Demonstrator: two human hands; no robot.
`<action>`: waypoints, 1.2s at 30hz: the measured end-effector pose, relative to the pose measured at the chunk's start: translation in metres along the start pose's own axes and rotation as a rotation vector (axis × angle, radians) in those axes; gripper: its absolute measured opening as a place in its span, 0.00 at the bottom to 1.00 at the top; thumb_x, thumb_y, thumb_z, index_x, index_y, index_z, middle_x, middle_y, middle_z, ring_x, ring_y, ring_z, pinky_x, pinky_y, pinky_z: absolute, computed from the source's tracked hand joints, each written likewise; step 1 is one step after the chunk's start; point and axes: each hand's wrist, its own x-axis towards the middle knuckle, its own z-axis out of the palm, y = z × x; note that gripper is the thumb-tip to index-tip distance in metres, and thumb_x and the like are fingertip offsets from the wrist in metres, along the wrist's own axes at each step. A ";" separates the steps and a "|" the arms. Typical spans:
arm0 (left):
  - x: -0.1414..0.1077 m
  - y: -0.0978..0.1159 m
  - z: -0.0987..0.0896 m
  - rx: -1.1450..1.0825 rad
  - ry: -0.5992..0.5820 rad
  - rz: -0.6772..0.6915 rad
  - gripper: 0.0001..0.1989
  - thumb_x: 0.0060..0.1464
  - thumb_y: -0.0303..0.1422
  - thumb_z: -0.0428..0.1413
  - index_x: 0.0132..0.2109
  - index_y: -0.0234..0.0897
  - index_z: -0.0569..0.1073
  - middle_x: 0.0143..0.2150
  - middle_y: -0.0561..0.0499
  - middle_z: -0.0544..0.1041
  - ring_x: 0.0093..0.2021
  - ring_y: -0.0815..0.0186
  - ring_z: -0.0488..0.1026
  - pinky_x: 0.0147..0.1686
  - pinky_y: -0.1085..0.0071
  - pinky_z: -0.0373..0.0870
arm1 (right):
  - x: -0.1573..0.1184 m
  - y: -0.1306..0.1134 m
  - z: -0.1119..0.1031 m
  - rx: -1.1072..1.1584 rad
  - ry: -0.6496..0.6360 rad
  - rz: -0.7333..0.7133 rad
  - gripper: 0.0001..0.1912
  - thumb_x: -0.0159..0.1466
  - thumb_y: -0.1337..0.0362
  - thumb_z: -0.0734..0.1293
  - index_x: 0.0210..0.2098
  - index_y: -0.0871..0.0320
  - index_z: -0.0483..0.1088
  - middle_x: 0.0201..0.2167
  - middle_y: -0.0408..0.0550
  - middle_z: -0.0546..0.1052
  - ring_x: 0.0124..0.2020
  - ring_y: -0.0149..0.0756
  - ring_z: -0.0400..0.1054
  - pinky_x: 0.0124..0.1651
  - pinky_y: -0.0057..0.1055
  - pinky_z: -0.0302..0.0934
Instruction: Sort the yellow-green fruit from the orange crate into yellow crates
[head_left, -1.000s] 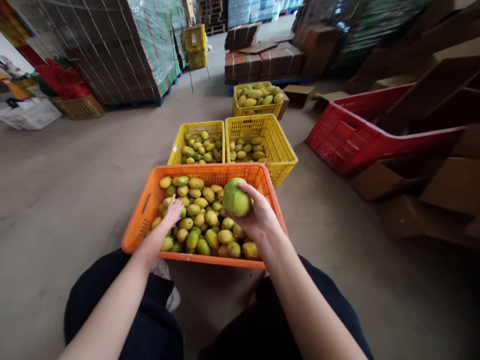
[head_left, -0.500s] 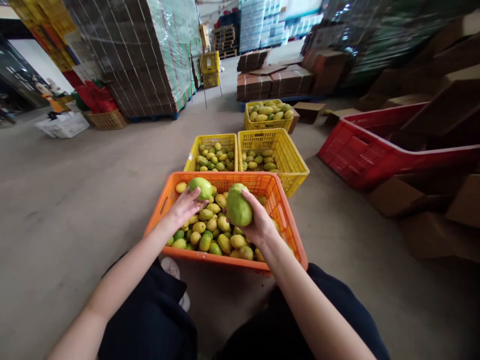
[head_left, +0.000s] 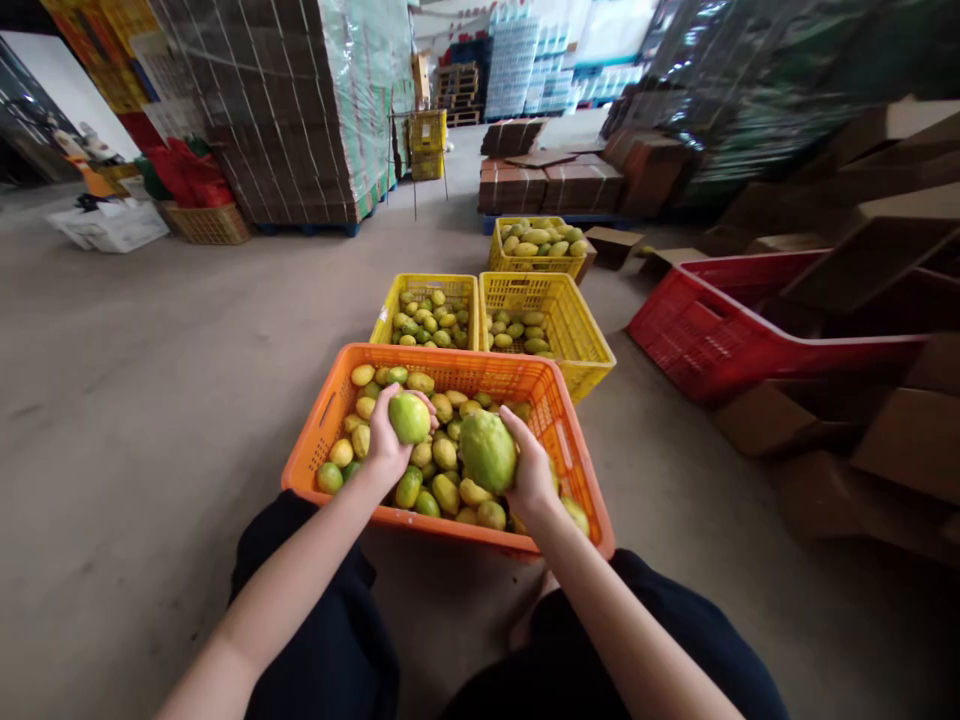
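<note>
My left hand (head_left: pixel 386 437) is closed round a small, smooth green papaya (head_left: pixel 409 417), with the thumb along its near side. In my right hand (head_left: pixel 531 465) is a larger green papaya (head_left: pixel 488 453) with a bumpy skin, gripped from the right with the thumb on top. Both hands are above the orange crate (head_left: pixel 579 462), side by side and a little apart. Inside that crate lies a heap of yellow and green papayas (head_left: pixel 445 454). The lower fingers of my right hand are hidden behind the fruit.
Behind the orange crate stand two yellow crates (head_left: pixel 606 350) with fruit, and another yellow crate (head_left: pixel 538 263) farther back. To the right are a red crate (head_left: pixel 682 325) and cardboard boxes (head_left: pixel 904 435). Wrapped pallet stacks (head_left: pixel 262 110) rise at the back left.
My left hand has turned and drawn nearer, and its fingers have closed round the small papaya. My right hand has come slightly lower and nearer with the large papaya.
</note>
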 end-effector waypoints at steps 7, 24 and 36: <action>-0.001 -0.011 0.003 0.410 -0.135 0.334 0.18 0.52 0.43 0.50 0.22 0.36 0.73 0.24 0.47 0.77 0.29 0.61 0.76 0.30 0.69 0.70 | 0.005 0.010 0.003 -0.199 0.197 -0.227 0.14 0.50 0.51 0.73 0.27 0.54 0.76 0.29 0.43 0.80 0.37 0.43 0.76 0.39 0.34 0.70; -0.020 -0.012 -0.011 0.459 -0.141 0.517 0.11 0.56 0.29 0.56 0.27 0.39 0.79 0.37 0.47 0.81 0.46 0.57 0.75 0.45 0.70 0.66 | -0.015 -0.008 0.009 -0.538 -0.099 -0.520 0.11 0.59 0.54 0.69 0.31 0.54 0.81 0.33 0.46 0.82 0.38 0.43 0.73 0.46 0.35 0.65; -0.020 -0.008 -0.014 0.599 -0.205 0.605 0.08 0.53 0.28 0.56 0.30 0.40 0.80 0.38 0.46 0.80 0.45 0.56 0.74 0.49 0.67 0.65 | -0.019 -0.012 0.007 -0.662 -0.129 -0.656 0.09 0.59 0.59 0.69 0.36 0.52 0.82 0.35 0.46 0.83 0.39 0.46 0.75 0.47 0.37 0.66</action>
